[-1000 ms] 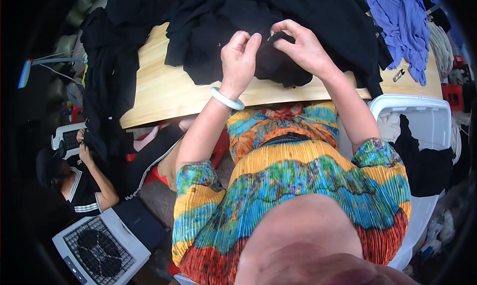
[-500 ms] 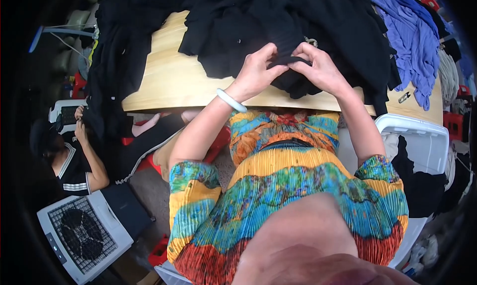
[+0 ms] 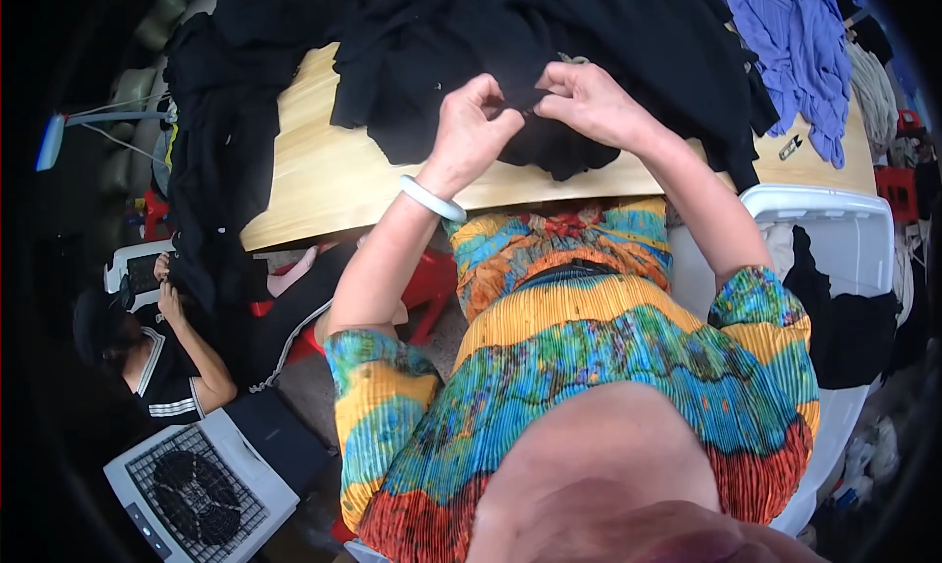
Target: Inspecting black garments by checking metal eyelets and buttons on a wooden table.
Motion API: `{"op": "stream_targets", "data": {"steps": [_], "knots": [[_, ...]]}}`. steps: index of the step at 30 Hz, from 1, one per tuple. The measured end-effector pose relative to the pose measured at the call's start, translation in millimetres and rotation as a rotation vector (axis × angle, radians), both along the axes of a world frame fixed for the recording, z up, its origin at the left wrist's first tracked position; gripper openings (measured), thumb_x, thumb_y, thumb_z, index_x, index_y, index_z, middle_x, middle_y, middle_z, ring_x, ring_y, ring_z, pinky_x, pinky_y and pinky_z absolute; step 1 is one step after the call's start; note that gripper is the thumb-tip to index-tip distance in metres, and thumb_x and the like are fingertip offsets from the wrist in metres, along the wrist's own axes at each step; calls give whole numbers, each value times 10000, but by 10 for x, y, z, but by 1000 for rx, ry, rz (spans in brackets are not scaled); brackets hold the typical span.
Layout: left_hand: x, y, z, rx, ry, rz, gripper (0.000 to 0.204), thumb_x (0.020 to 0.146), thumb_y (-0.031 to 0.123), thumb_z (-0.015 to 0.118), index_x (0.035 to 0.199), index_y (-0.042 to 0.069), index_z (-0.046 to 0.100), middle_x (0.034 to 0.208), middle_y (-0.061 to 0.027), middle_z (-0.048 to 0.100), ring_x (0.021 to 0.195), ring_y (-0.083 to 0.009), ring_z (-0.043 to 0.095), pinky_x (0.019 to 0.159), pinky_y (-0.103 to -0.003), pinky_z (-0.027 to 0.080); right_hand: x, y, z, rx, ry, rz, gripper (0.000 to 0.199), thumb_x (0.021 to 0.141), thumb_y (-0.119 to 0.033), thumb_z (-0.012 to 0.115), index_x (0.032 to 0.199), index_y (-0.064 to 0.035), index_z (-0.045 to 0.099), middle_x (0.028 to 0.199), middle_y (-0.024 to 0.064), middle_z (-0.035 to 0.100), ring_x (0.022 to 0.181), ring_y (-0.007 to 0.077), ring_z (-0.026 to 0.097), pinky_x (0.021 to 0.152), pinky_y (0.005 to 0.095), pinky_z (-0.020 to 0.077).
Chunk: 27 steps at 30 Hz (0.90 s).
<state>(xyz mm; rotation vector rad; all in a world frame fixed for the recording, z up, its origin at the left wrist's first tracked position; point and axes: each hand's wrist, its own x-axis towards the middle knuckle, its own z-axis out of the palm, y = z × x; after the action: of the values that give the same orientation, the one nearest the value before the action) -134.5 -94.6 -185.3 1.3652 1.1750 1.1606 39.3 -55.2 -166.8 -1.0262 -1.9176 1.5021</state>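
A black knit garment [image 3: 648, 53] is spread over the wooden table in front of me. My left hand [image 3: 469, 136], a pale bangle [image 3: 432, 199] on its wrist, pinches an edge of the cloth between thumb and fingertips. Close by on the right, my right hand [image 3: 594, 102] pinches the same cloth with thumb and forefinger. Only a short dark stretch of fabric shows between the two hands. The garment's lower part hangs in folds under my fingers, near the table's front edge.
More black cloth [image 3: 221, 102] drapes off the left of the wooden table [image 3: 324, 170]. Purple cloth [image 3: 785, 43] and small thread snips [image 3: 790, 148] lie at right. A white plastic bin [image 3: 834, 205] holds dark fabric. At lower left are a fan unit [image 3: 201, 484] and another seated person [image 3: 147, 357].
Both hands have shifted slightly left and up in the picture, still pinching the black cloth. A small gap between their fingertips now shows. The whole view has tilted a little.
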Motion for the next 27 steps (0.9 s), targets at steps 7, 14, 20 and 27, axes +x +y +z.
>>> {"op": "stream_targets", "data": {"steps": [7,14,20,27], "knots": [[-56,30,104,105,280,-35,220,734,-73,522,949,-24,507,874,-14,559,787,-45,514,685,-177,434,-14,-41,84,423,-147,-14,195,790,-109,520,910,44,538,704,145,595,620,175,556,598,306,432],[-80,2,139,150,419,-48,203,731,-56,553,903,-14,453,832,-15,509,765,-47,468,657,-182,412,-5,38,90,476,-179,7,174,795,-132,532,846,34,523,625,164,506,540,201,482,553,303,412],[-155,144,171,270,306,-60,203,759,-69,544,941,-2,485,833,6,516,748,-31,470,649,-159,400,-59,246,50,220,-7,40,149,823,-119,507,841,21,557,662,-49,498,625,16,417,568,196,369],[-338,249,816,163,110,-287,304,749,44,655,1019,11,518,900,-16,583,836,-69,535,747,-203,449,-166,375,351,-179,537,87,125,807,-112,568,872,-20,623,802,78,625,746,168,569,690,271,440]]}}
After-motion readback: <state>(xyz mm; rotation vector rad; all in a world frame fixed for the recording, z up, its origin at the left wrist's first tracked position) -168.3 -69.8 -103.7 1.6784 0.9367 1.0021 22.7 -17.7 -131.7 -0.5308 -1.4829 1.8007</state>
